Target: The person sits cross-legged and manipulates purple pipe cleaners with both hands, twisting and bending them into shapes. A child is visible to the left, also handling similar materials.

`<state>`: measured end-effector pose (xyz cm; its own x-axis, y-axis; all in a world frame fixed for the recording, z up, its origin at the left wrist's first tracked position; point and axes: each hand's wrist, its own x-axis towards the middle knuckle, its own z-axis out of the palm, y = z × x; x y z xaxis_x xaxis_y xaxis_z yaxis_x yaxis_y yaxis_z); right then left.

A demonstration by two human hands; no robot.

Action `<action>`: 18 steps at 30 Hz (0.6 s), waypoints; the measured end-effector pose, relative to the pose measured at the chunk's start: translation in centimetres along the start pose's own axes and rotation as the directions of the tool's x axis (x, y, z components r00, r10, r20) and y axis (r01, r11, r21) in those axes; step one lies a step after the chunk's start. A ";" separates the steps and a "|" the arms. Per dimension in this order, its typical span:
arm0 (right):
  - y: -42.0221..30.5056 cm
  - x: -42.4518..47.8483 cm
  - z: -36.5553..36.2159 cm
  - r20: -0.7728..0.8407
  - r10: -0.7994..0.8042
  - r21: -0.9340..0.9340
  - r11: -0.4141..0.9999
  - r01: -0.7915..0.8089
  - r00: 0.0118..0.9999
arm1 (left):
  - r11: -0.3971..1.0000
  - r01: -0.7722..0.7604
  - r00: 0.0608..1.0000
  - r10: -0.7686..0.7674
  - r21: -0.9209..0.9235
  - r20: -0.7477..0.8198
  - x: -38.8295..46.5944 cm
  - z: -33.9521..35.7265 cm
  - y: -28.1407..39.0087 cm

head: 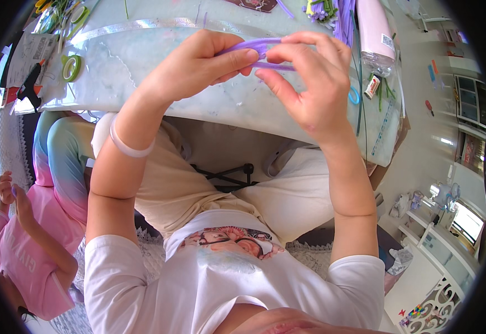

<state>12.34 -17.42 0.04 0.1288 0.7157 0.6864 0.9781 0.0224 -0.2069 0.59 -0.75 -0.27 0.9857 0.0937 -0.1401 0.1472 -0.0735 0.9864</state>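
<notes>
My left hand (209, 62) pinches a bunch of bent purple chenille stems (261, 48) between thumb and fingers, above the table. From its grip two purple strands run right, one above the other, with a gap between them. My right hand (316, 79) is at their right side: a fingertip meets the upper strand, and the lower one passes into the space between thumb and index finger. Its exact hold is partly hidden by the fingers. Below both hands is the marbled tabletop (226, 98).
A bundle of purple stems (344, 25) and a pink roll (374, 31) lie at the back right. A blue ring-shaped handle (354, 96) and a ruler (383, 125) are nearer. At left are green tape (72, 68) and a glue gun (31, 85). Another person (38, 242) sits left.
</notes>
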 end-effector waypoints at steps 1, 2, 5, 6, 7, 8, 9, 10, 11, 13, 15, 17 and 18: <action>-0.4 0.0 0.0 0.036 0.130 0.045 0.990 -0.131 0.991 | 1.000 -0.012 1.000 0.012 -0.002 -0.005 0.0 0.1 -0.1; -1.0 -0.1 -0.1 0.077 0.255 0.085 0.962 -0.261 0.964 | 1.000 -0.024 1.000 0.023 -0.004 -0.011 0.0 0.1 -0.2; -1.3 -0.2 -0.1 0.197 0.517 0.342 0.760 -0.552 0.833 | 0.994 -0.036 0.996 0.044 0.099 -0.072 0.0 0.6 -0.3; -1.3 -0.3 -0.2 0.247 0.572 0.442 0.651 -0.617 0.782 | 0.995 -0.036 0.997 0.042 0.097 -0.068 0.0 0.7 -0.3; -1.2 -0.2 -0.2 0.312 0.588 0.504 0.563 -0.655 0.746 | 0.995 -0.035 0.997 0.041 0.094 -0.064 0.0 0.8 -0.2; -1.1 0.0 -0.4 0.378 0.594 0.557 0.467 -0.687 0.710 | 0.995 -0.034 0.997 0.040 0.092 -0.060 0.0 0.8 -0.2; -0.9 0.3 -0.5 0.444 0.592 0.598 0.364 -0.714 0.673 | 0.994 -0.027 0.998 0.032 0.105 -0.049 0.0 0.7 -0.2; -0.4 0.3 -0.8 0.441 0.598 0.561 0.398 -0.726 0.669 | 0.993 -0.020 0.999 0.025 0.118 -0.039 -0.1 0.4 -0.1; 0.4 0.2 -1.4 0.438 0.604 0.524 0.431 -0.735 0.666 | 0.991 -0.013 0.999 0.017 0.132 -0.029 -0.1 0.3 -0.1; 1.9 0.2 -3.0 0.380 0.619 0.533 0.461 -0.710 0.687 | 0.971 -0.031 0.996 0.049 0.239 -0.070 -0.1 0.4 -0.1; 2.9 0.3 -4.4 0.265 0.643 0.622 0.456 -0.637 0.718 | 0.850 -0.167 0.968 0.239 0.500 -0.082 0.0 0.9 -0.5; 3.1 0.4 -4.6 0.409 0.488 0.611 0.481 -0.629 0.771 | 0.465 -0.345 0.843 0.536 0.816 0.051 0.1 1.7 -1.1; 3.2 0.2 -4.4 0.512 0.397 0.528 0.554 -0.644 0.762 | 0.362 -0.362 0.839 0.529 0.859 0.131 0.0 2.2 -0.8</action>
<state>16.19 -20.23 2.61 0.4028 0.9114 0.0839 0.3725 -0.0795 -0.9246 0.64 -2.88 -1.24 0.9153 -0.0905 0.3926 -0.2335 -0.9133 0.3337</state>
